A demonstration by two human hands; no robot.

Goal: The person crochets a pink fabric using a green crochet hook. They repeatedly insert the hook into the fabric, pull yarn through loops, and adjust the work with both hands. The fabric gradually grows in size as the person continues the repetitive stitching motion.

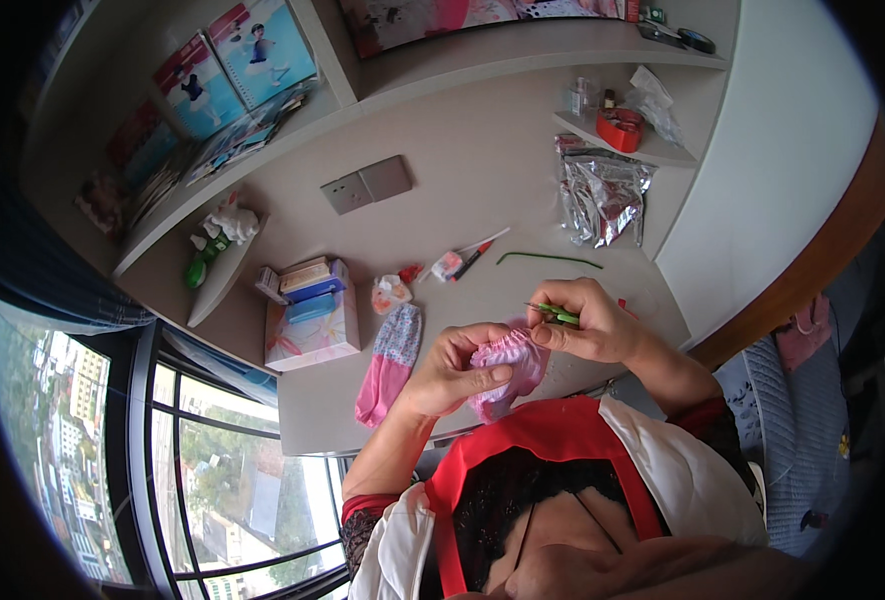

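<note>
My left hand pinches a pink gathered piece of fabric between thumb and fingers, above the desk's front edge. My right hand touches the gathered edge of the same fabric with its fingertips and also holds a small green-handled tool with a short metal tip, which looks like thread snips. Left of my hands, a sleeve-like fabric piece, patterned blue above and pink below, lies on the desk. A bent green strip lies behind my right hand.
A floral tissue box with small boxes on top stands at the desk's left. Farther back lie a red and black marker and small wrapped bits. A silvery plastic bag is against the back wall, below a corner shelf.
</note>
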